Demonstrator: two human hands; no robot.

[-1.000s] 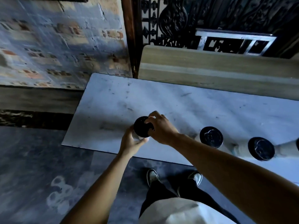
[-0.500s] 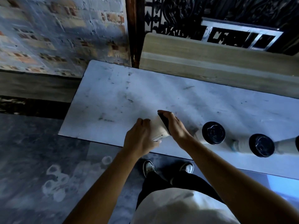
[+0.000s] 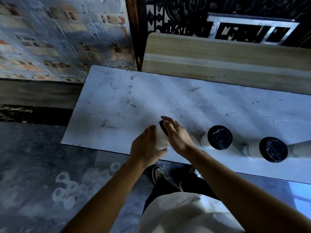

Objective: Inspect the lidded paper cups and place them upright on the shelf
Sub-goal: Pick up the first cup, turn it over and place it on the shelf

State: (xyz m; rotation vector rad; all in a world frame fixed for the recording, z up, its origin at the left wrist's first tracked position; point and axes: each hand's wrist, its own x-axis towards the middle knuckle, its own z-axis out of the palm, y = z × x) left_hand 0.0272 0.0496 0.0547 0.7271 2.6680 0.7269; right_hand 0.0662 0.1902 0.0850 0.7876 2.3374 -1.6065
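While the left hand (image 3: pixel 148 147) grips a tilted paper cup (image 3: pixel 161 138) above the shelf (image 3: pixel 117 101) edge and the right hand (image 3: pixel 176 135) clasps its lid (image 3: pixel 163 128), a slip could drop it floorward.

No text, label or number is legible anywhere; embossed marks on the cup lids (image 3: pixel 220 137) are unreadable.

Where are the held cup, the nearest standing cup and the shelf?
held cup (image 3: pixel 161 139), head view, on its white side wall.
nearest standing cup (image 3: pixel 220 137), head view, on its black lid.
shelf (image 3: pixel 117 98), head view, on its bare white top.
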